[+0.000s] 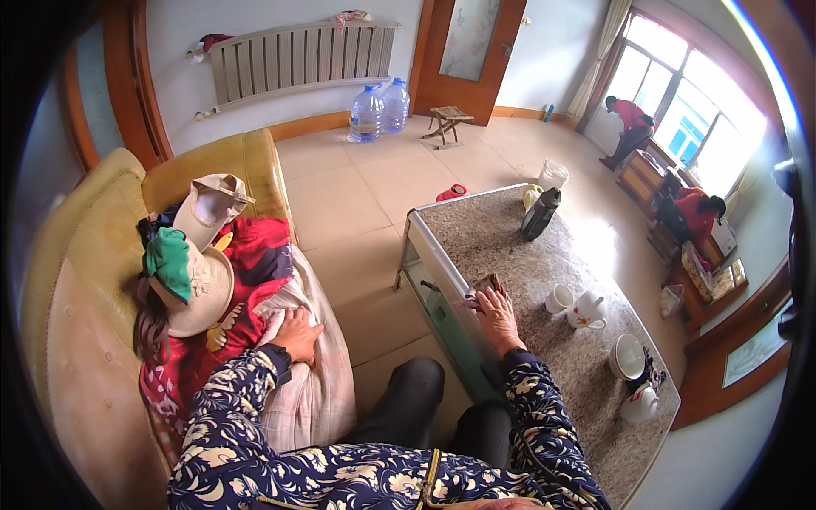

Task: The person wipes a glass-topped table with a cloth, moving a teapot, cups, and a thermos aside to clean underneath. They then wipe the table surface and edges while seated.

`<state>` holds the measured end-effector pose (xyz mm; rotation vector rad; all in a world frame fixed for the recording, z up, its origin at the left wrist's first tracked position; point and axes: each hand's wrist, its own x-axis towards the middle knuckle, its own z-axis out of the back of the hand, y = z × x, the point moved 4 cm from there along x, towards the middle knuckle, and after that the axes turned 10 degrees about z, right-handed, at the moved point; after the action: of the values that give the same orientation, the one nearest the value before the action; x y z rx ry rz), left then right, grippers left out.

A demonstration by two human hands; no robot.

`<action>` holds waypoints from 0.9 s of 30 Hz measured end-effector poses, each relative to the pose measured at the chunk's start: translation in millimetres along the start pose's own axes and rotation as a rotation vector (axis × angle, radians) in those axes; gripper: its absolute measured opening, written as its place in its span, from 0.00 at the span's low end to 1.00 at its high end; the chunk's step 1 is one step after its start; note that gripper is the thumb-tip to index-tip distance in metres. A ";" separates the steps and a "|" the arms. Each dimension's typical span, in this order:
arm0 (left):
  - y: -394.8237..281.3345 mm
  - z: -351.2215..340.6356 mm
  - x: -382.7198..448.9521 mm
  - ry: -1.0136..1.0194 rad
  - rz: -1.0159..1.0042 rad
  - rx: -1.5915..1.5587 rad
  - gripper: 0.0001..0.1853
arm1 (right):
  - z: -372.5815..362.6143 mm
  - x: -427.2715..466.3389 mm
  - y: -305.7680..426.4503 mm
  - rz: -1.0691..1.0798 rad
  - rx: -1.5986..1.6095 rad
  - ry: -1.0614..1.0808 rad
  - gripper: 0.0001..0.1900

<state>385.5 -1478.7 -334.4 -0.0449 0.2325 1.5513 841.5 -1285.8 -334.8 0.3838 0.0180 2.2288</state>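
My left hand (298,336) presses on a pale pink-and-white cloth (312,401) over the sofa seat, its fingers spread. My right hand (499,320) lies palm down at the near edge of a stone-patterned table (523,395). Under its fingertips is a small dark, patterned piece, perhaps a folded cloth (488,284); whether the fingers grip it is hidden. Right of that hand stand a white cup (559,298) and a white teapot (587,310) with a red floral design. A dark bottle (540,214) rises near the table's far end.
A straw hat (213,287), a cap (207,210) and a red patterned cloth (261,242) lie on the yellow sofa (95,236). Bowls (628,357) and a white pot (641,403) sit at the table's right. A folding stool (448,124) and water jugs (366,115) stand beyond. Two people work near the window.
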 end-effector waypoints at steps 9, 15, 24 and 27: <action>3.0 -9.3 0.7 0.072 0.040 0.041 0.47 | 57.6 -162.2 6.4 -0.074 -0.021 -0.061 0.26; 0.5 -4.4 -1.4 0.038 0.058 0.035 0.43 | 99.7 -350.4 0.7 -0.324 -0.197 -0.034 0.27; -1.5 -7.5 5.0 0.047 0.063 0.057 0.44 | 115.1 -438.0 7.0 -0.400 -0.196 0.018 0.30; -3.6 -3.3 5.5 0.061 0.056 0.054 0.46 | 106.3 -375.9 1.7 -0.250 -0.169 0.023 0.30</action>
<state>388.7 -1474.0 -339.0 -0.0435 0.3257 1.5995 1091.8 -1585.7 -333.9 0.2485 -0.1045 1.9708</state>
